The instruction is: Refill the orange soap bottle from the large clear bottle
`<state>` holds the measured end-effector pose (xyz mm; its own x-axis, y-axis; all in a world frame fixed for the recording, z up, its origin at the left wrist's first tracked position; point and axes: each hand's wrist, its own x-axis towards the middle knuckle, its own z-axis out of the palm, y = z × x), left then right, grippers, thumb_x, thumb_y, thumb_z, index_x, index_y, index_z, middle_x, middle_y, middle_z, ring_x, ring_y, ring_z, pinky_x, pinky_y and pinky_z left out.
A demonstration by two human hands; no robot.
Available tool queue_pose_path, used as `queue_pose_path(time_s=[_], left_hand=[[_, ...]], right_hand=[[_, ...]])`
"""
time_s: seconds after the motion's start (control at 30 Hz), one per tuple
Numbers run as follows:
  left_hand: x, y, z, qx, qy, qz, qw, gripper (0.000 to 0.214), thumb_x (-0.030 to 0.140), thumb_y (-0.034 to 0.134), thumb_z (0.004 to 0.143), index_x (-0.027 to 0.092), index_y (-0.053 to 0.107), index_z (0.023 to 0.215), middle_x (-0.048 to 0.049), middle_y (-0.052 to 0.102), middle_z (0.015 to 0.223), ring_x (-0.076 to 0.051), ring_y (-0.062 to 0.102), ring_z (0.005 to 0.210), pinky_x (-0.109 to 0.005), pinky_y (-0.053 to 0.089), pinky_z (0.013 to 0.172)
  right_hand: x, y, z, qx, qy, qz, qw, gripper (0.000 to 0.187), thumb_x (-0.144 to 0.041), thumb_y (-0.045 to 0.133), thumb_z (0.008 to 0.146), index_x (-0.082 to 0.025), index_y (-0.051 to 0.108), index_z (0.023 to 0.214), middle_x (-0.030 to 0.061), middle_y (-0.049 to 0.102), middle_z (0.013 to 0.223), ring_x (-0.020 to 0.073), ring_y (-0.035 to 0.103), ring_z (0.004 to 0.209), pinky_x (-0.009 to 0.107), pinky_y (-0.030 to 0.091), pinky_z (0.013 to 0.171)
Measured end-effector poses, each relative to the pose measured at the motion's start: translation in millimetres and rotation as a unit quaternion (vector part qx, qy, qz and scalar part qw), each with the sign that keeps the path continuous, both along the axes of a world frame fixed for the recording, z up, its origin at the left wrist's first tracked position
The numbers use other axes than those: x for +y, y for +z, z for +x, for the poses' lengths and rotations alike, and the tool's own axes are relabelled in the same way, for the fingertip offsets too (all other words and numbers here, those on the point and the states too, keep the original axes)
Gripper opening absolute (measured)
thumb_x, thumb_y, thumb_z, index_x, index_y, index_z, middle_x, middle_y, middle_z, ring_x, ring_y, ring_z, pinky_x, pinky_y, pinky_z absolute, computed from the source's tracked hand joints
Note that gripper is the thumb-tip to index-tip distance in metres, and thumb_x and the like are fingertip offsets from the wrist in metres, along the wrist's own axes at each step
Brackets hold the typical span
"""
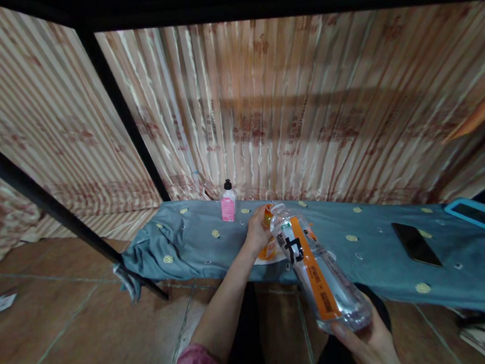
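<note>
- Clear plastic bottle with an orange-and-black label (309, 267) slants above the grey-blue patterned cloth's front edge (361, 276), neck beside the left hand (257, 231), base in the right hand (369, 338).
- Right fingers grip its base; left fingers curl around a partly hidden orange object (267, 216).
- Its transparent wall looks ribless, glossy.

Black character (293, 250), apparently 力, on clear bottle (318, 271), small print (316, 282) blurred, pink label (228, 210) unreadable
</note>
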<state>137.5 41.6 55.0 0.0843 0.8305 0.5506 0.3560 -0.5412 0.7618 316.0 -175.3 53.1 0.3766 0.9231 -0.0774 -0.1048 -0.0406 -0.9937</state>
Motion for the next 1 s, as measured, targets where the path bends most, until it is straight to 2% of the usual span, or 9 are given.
queue_pose_path(time_s=[0.27, 0.5, 0.67, 0.83, 1.0], left_hand=[[-2, 2.6, 0, 0.010, 0.005, 0.007, 1.000, 0.024, 0.020, 0.068, 0.082, 0.019, 0.065, 0.106, -0.0078, 0.071, 0.108, -0.023, 0.065, 0.103, -0.037, 0.054, 0.093], [0, 4.7, -1, 0.014, 0.008, 0.004, 1.000, 0.023, 0.022, 0.067, 0.082, 0.018, 0.065, 0.105, -0.0098, 0.071, 0.108, -0.025, 0.066, 0.102, -0.039, 0.054, 0.092], [0, 6.6, -1, 0.028, 0.003, 0.005, 1.000, 0.024, 0.023, 0.067, 0.082, 0.018, 0.066, 0.106, -0.0101, 0.071, 0.110, -0.026, 0.066, 0.105, -0.039, 0.054, 0.093], [4, 3.4, 0, 0.036, 0.015, -0.002, 0.999, 0.030, 0.022, 0.071, 0.077, 0.018, 0.066, 0.107, -0.0098, 0.071, 0.109, -0.027, 0.067, 0.102, -0.038, 0.055, 0.090], [8, -2.8, 0, 0.034, 0.017, 0.014, 0.999, 0.023, 0.022, 0.064, 0.083, 0.017, 0.065, 0.105, -0.0096, 0.071, 0.105, -0.025, 0.067, 0.100, -0.038, 0.055, 0.089]], right_hand=[[-3, 2.3, -6, -0.004, -0.011, 0.002, 1.000, 0.078, -0.052, 0.086, 0.060, -0.023, 0.057, 0.126, 0.0092, 0.073, 0.114, 0.0325, 0.068, 0.102, 0.042, 0.053, 0.086], [-4, 19.8, -21, 0.039, -0.038, 0.000, 0.999, 0.081, -0.050, 0.091, 0.051, -0.025, 0.057, 0.121, 0.0057, 0.075, 0.108, 0.0284, 0.070, 0.099, 0.035, 0.052, 0.086], [-4, 28.2, -26, 0.046, -0.050, 0.005, 0.998, 0.077, -0.047, 0.092, 0.050, -0.026, 0.060, 0.118, 0.0048, 0.075, 0.107, 0.0274, 0.070, 0.097, 0.034, 0.053, 0.085], [-3, 29.5, -26, 0.042, -0.040, 0.011, 0.998, 0.077, -0.049, 0.091, 0.051, -0.026, 0.059, 0.117, 0.0052, 0.075, 0.108, 0.0281, 0.070, 0.099, 0.034, 0.053, 0.085], [-2, 26.0, -24, 0.014, -0.036, 0.009, 0.999, 0.082, -0.046, 0.092, 0.050, -0.025, 0.056, 0.121, 0.0068, 0.073, 0.111, 0.0291, 0.069, 0.101, 0.035, 0.053, 0.085]])
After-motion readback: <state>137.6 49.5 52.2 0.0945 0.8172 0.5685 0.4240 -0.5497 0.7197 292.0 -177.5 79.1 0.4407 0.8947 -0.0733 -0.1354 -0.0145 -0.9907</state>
